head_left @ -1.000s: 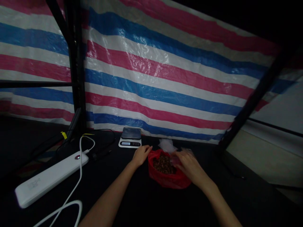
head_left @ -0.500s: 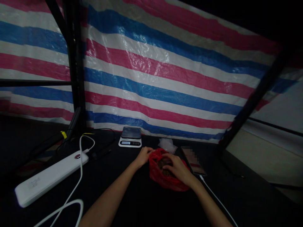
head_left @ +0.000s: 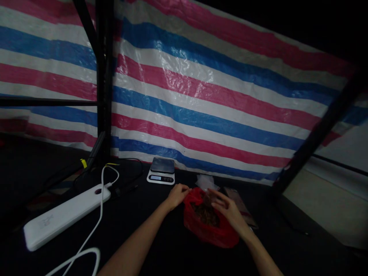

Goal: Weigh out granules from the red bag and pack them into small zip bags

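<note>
A red plastic bag [head_left: 198, 226] stands with its mouth open on the dark tabletop, holding a heap of brown, dried-looking pieces [head_left: 209, 216] whose kind I cannot make out. At the bag's far left rim is my left hand [head_left: 176, 196], its fingertips closed on the red plastic. My right hand [head_left: 228, 211] hovers over the right side of the mouth, fingers bent around a small brown clump that looks like the same pieces. Dim light and blur hide the clump's details.
Behind the bag are a white digital scale [head_left: 161, 171] with a lit display and some clear plastic [head_left: 206, 181]. A brown flat packet [head_left: 240, 205] lies to the right. A white power strip [head_left: 67, 214] and its cable [head_left: 101, 203] occupy the left, near a black metal post [head_left: 105, 84].
My right hand has risen out of the red bag's contents, uncovering more of the brown pieces. My left hand stays at the rim. The whole view has shifted slightly.
</note>
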Available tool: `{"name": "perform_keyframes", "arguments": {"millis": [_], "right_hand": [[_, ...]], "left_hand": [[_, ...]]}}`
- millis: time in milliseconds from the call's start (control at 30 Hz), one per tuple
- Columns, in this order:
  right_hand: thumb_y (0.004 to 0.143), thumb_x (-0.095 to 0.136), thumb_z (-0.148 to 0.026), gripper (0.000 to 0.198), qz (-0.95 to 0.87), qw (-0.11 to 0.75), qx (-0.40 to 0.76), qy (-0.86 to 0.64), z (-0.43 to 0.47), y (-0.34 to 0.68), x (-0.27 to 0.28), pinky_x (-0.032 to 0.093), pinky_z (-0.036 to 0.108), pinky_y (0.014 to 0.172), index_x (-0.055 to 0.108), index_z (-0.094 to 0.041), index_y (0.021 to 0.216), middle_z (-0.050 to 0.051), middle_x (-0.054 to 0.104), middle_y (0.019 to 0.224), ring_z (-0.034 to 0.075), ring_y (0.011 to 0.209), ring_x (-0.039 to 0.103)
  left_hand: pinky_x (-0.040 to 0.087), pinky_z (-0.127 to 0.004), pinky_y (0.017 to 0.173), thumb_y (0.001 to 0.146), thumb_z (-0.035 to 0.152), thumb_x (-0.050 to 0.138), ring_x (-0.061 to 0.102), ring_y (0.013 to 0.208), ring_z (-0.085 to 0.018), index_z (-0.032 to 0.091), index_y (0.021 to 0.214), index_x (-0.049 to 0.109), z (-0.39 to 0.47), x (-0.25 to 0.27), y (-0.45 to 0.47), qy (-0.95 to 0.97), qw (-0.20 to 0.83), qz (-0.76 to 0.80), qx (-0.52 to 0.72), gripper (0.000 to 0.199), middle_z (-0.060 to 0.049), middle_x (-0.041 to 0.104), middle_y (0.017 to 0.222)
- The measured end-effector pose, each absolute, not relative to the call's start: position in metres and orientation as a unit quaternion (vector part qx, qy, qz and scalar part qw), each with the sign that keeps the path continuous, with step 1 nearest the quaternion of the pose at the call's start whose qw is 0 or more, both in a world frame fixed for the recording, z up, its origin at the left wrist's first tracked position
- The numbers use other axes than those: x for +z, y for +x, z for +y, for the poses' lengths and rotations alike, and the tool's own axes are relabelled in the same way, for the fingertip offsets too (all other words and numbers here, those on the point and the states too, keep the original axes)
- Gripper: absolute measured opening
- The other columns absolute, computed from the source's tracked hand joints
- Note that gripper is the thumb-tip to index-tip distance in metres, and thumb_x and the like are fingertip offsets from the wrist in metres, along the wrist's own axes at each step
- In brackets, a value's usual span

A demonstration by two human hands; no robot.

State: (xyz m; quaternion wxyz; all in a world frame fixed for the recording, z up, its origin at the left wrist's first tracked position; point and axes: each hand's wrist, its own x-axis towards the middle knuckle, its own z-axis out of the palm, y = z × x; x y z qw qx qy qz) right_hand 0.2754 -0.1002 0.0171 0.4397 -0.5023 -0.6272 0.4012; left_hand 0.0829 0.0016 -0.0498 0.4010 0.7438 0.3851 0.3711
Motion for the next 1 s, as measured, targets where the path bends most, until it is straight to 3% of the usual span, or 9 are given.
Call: {"name": "perform_keyframes", "arguments": {"millis": [233,433,600,733,867,1000], "right_hand": [[0.06,0.067,-0.028,0.036,-0.671,0.452,0.327,-0.488,-0.008,0.251,0.023,0.047,0.037,0.081,0.056,-0.018,0.093,0.008,0.064,0.098,0.022,0.089,0.061],[0.06,0.063,-0.018,0.03,-0.775,0.301,0.25,-0.496,0.054,0.226,-0.011,0.046,0.035,0.081,0.06,-0.019,0.09,0.006,0.067,0.092,0.021,0.087,0.061],[0.067,0.06,-0.029,0.053,-0.799,0.272,0.13,-0.521,0.034,0.254,0.006,0.038,0.035,0.09,0.047,-0.018,0.117,0.008,0.056,0.116,0.021,0.103,0.053],[0.075,0.052,-0.038,0.036,-0.763,0.181,-0.027,-0.62,-0.001,0.309,0.031,0.037,0.034,0.087,0.056,-0.019,0.106,0.009,0.06,0.106,0.023,0.101,0.053],[0.075,0.049,-0.048,0.034,-0.713,0.078,0.021,-0.697,-0.023,0.34,0.029,0.042,0.03,0.072,0.062,-0.022,0.092,0.006,0.066,0.091,0.022,0.087,0.06],[0.066,0.06,-0.04,0.02,-0.683,0.147,0.127,-0.704,-0.02,0.341,0.019,0.04,0.024,0.061,0.064,-0.022,0.074,0.001,0.067,0.077,0.017,0.074,0.061]], "left_hand": [[0.031,-0.021,0.05,0.073,0.046,0.043,0.046,0.047,-0.011,0.011,0.06,0.063,0.003,-0.057,0.083,0.735,0.459,0.374,0.329,0.042,0.0,0.054,0.048],[0.032,-0.022,0.048,0.077,0.05,0.034,0.045,0.043,-0.01,0.011,0.067,0.063,0.008,-0.056,0.085,0.712,0.431,0.4,0.384,0.05,-0.001,0.055,0.052],[0.032,-0.021,0.046,0.079,0.051,0.028,0.046,0.041,-0.009,0.012,0.073,0.062,0.005,-0.048,0.081,0.71,0.42,0.414,0.384,0.051,-0.001,0.057,0.057],[0.034,-0.021,0.048,0.079,0.049,0.029,0.048,0.044,-0.009,0.014,0.072,0.061,0.002,-0.043,0.079,0.726,0.401,0.408,0.382,0.049,0.0,0.057,0.057],[0.035,-0.021,0.049,0.08,0.049,0.028,0.05,0.045,-0.01,0.014,0.071,0.061,0.002,-0.042,0.08,0.735,0.396,0.402,0.376,0.049,0.0,0.058,0.058],[0.037,-0.022,0.051,0.081,0.048,0.028,0.052,0.047,-0.011,0.015,0.07,0.061,0.001,-0.04,0.079,0.742,0.381,0.403,0.377,0.048,0.0,0.058,0.058]]}}
